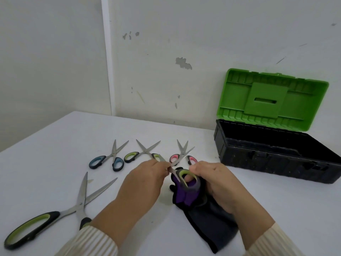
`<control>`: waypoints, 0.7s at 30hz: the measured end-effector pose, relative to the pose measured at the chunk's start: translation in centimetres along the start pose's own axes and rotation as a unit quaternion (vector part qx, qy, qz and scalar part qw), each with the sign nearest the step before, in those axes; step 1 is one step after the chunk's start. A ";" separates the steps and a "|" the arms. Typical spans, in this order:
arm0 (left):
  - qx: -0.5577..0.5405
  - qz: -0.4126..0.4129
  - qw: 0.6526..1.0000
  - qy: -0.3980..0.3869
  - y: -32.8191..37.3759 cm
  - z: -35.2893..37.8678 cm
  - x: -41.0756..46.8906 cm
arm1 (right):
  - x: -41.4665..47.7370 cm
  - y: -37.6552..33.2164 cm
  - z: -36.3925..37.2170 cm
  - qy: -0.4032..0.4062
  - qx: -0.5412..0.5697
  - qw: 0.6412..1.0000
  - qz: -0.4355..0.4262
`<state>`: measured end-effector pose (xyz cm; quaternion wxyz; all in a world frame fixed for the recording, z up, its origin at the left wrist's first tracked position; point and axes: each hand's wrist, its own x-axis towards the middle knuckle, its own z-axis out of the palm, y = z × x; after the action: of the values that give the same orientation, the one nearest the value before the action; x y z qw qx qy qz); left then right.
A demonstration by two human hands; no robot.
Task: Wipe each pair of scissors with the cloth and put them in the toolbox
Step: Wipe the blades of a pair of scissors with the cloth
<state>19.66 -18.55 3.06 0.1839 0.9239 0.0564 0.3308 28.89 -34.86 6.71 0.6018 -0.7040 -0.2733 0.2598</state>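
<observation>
Scissors [181, 175] held in both hands just above the cloth [208, 215].
Near the pivot the left hand [147, 174] pinches the open blades; the right hand [214, 180] has fingers curled through the green handle loop, over the dark cloth on the table [55, 163]. Beyond lie a blue pair [112, 154], green pair [145, 150] and pink pair [182, 150], with a large pair [81, 206] at near left. The toolbox [276, 156] stands open at right.

Left hand [145, 174] and right hand [212, 180] curled, close together.

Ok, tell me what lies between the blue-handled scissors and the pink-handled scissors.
One small green-handled pair of scissors, blades open; the head view shows it.
</observation>
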 end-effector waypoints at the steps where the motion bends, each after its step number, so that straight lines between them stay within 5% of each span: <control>1: -0.039 -0.055 0.998 -0.014 0.2 -0.2 0.1 | -0.2 -0.2 0.0 0.013 -0.029 1.000 -0.001; 6: -0.215 -0.307 0.924 -0.073 0.6 -1.8 0.7 | -0.4 -0.4 -0.1 0.052 -0.104 0.993 -0.016; 10: -0.376 -0.361 0.829 -0.201 0.0 -3.1 1.1 | -0.1 0.0 -0.7 0.034 -0.093 0.995 -0.024; 14: -0.469 -0.378 0.767 -0.222 -0.1 -3.2 0.9 | 0.2 0.5 -1.3 0.027 -0.072 0.997 -0.021; 17: -0.480 -0.386 0.759 -0.211 0.0 -2.9 0.8 | 0.7 0.7 -1.9 0.079 -0.109 0.991 -0.021; 21: -0.434 -0.382 0.783 -0.230 0.0 -2.5 0.7 | 0.7 -0.3 -2.9 0.290 -0.207 0.925 -0.136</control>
<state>18.66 -17.66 5.28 0.6842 0.6979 0.2115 0.0002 31.37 -36.42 7.42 0.5255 -0.8132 -0.2283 -0.1022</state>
